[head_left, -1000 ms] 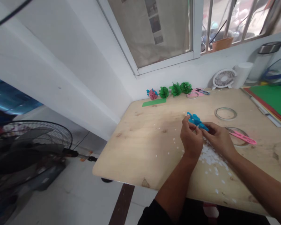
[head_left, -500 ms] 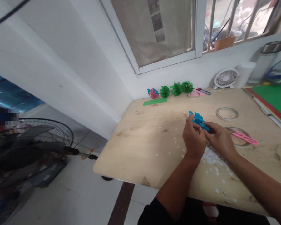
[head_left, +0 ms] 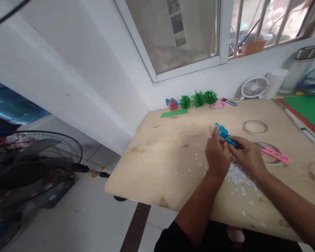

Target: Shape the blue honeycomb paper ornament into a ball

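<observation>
Both hands hold a small blue folded-paper piece (head_left: 224, 133) above the wooden table (head_left: 157, 154). My left hand (head_left: 217, 152) grips it from the left, fingers closed, with the index finger up along its edge. From the right, my right hand (head_left: 245, 154) pinches its lower end between thumb and fingers. Pale dots show on the blue paper. Beneath and beside the hands lies a scatter of small white paper bits (head_left: 238, 178). Just right of my right hand, pink-handled thread snips (head_left: 274, 153) lie across a coil of wire (head_left: 270, 161).
Along the wall sit several green paper balls (head_left: 198, 99), a pink-and-blue one (head_left: 172, 104) and a green paper strip (head_left: 174, 113). Another wire coil (head_left: 255, 127), a small white fan (head_left: 254, 86) and stacked coloured sheets (head_left: 307, 112) are at the right. A large floor fan (head_left: 36, 168) stands left.
The blue paper piece has turned slightly in my fingers, and my left index finger has shifted a little along it. Both hands stay in nearly the same place.
</observation>
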Available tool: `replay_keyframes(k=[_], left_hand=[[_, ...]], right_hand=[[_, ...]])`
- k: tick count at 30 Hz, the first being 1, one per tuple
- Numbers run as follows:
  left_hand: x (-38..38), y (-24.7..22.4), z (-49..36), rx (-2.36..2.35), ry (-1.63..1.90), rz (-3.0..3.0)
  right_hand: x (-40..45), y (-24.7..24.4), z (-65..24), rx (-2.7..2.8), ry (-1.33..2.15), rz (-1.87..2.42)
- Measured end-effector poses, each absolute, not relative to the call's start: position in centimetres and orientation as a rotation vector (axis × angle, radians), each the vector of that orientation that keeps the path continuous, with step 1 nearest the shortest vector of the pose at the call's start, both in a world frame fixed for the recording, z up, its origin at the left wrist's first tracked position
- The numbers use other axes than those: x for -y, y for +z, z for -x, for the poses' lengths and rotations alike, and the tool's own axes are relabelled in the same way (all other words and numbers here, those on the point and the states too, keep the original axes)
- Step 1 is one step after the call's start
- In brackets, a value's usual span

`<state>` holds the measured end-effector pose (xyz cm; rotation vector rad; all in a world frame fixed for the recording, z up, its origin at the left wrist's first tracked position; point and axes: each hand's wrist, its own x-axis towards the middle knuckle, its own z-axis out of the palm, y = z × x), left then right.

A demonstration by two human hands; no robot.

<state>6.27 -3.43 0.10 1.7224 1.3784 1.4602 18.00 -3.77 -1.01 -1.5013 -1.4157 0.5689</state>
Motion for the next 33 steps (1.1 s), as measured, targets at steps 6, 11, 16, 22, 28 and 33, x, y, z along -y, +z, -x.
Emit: replay_keyframes(k=[6, 11, 16, 22, 28, 33], left_hand=[[3.5, 0.1, -6.3, -1.366, 1.470, -1.736], [3.5, 0.1, -6.3, -1.370, 1.467, -1.750], [3.6, 0.1, -6.3, -1.359, 1.497, -1.761], [3.7, 0.0, -6.5, -1.302, 1.501, -1.765], [3.3, 0.7, -5.9, -1.281, 1.722, -1.442], [1.8, 0.3, -5.2, -1.191, 1.686, -0.988]], right_hand=[[3.8, -1.2, -18.0, 1.398, 0.617, 1.487], [3.8, -1.2, -18.0, 1.404, 0.630, 1.471], [3.7, -1.1, -18.1, 1.404, 0.646, 1.464], [3.8, -0.5, -18.0, 1.343, 0.679, 1.425], [3.6, -0.1, -17.9, 1.091, 0.849, 1.308], [3.6, 0.1, -17.6, 0.933, 0.981, 1.226]])
